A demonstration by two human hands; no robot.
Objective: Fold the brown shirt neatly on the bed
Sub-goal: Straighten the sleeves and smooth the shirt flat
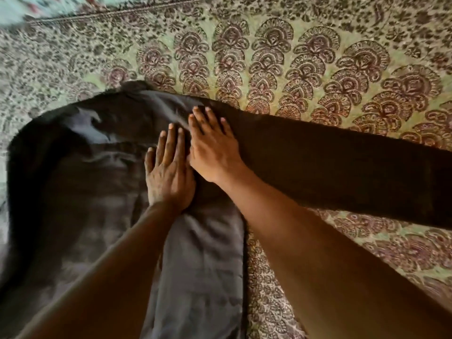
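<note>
Head view: the brown shirt (80,182) lies spread on the bed, covering the left and near-centre of the scene. Its fabric is dark brown with a dull sheen, creased in shallow wrinkles across the body. One long sleeve (342,162) extends flat to the right, reaching the right edge of view, and lies straight with an even width. The far-left edge of the garment curves round in a rounded fold. A narrower panel of the shirt runs toward the near edge, its right side forming a straight line against the bedspread (293,57).

The bedspread is pale green with a dense dark floral and paisley print; a stitched border runs across the far left.

The left hand (168,174) lies palm down on the shirt body, fingers straight and close together, pointing away. The right hand (215,148) lies palm down just beside it, touching it at the inner edge, fingers extended and slightly spread, at the point where the sleeve meets the body. Neither hand grips any cloth; both press flat on the fabric. Both forearms are bare.
</note>
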